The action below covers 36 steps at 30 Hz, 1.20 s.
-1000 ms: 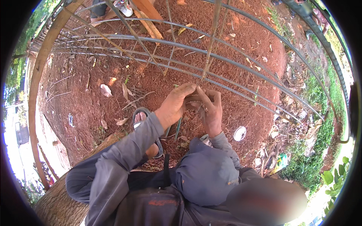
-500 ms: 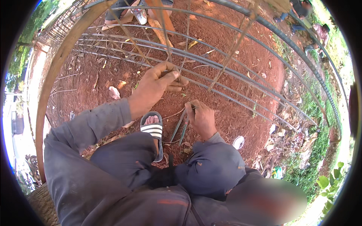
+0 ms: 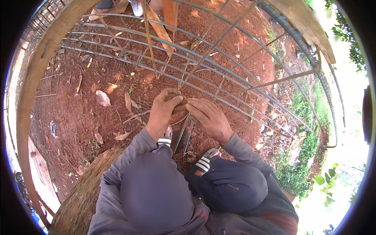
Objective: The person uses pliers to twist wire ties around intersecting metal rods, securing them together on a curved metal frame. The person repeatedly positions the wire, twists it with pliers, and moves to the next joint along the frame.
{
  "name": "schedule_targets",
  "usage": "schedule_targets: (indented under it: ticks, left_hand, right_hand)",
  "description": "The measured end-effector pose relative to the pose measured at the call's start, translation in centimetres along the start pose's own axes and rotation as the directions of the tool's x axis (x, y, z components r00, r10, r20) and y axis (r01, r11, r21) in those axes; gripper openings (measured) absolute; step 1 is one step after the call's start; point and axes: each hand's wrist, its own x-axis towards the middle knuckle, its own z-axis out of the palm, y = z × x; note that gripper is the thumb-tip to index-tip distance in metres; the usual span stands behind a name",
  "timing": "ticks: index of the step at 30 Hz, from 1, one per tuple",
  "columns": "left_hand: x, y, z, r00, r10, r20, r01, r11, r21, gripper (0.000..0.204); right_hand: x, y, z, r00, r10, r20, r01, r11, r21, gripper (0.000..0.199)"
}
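Observation:
My left hand [image 3: 162, 110] is closed in a pinch just below the near bars of a rebar cage [image 3: 219, 70]. What its fingers hold is too small to make out. Fingertips of my right hand [image 3: 211, 119] meet those of the left, bent together over the same spot, and hide whatever is between them. Below the right hand is a pair of pincers [image 3: 188, 135] with greenish handles, pointing down toward my feet. Whether the right hand touches it, I cannot tell.
Thin tie rods cross the long steel bars ahead. A curved wooden post [image 3: 35, 78] rises at the left, and a log [image 3: 84, 192] lies beneath me. Striped sandals [image 3: 205, 159] rest on red soil. Beyond the cage stands an orange-brown post [image 3: 169, 15]; a person's legs show there.
My right hand has moved up and left to meet the left hand. The left hand has dropped slightly, away from the bars. My view has shifted, and both knees sit differently.

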Motion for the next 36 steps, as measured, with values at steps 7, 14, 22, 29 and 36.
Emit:
schedule_targets:
  ticks: [7,14,22,29,36]
  left_hand:
    - [1.4,0.8,-0.1,0.994,-0.063,0.093,0.063,0.998,0.007,0.013]
    - [1.3,-1.3,-1.5,0.997,-0.083,0.004,0.081,0.982,0.170,0.019]
    - [1.7,-1.9,-2.5,0.993,0.103,0.060,-0.117,0.934,0.338,0.018]
    - [1.5,0.8,-4.4,0.688,0.572,0.447,-0.673,0.272,0.687,0.020]
    - [3.2,-0.4,-7.4,0.951,0.302,-0.066,-0.297,0.952,0.067,0.026]
  right_hand:
    - [3.0,0.8,-0.9,0.982,-0.157,0.104,0.170,0.978,-0.124,0.035]
    - [1.6,-0.2,2.1,0.943,-0.169,0.286,0.229,0.955,-0.190,0.030]
    - [4.5,-1.4,1.1,0.845,0.321,0.427,-0.390,0.917,0.081,0.020]
    - [3.8,-1.7,6.9,0.397,0.771,0.498,-0.156,-0.478,0.864,0.032]
    - [2.4,-3.6,11.4,0.584,0.693,0.423,-0.289,-0.309,0.906,0.054]
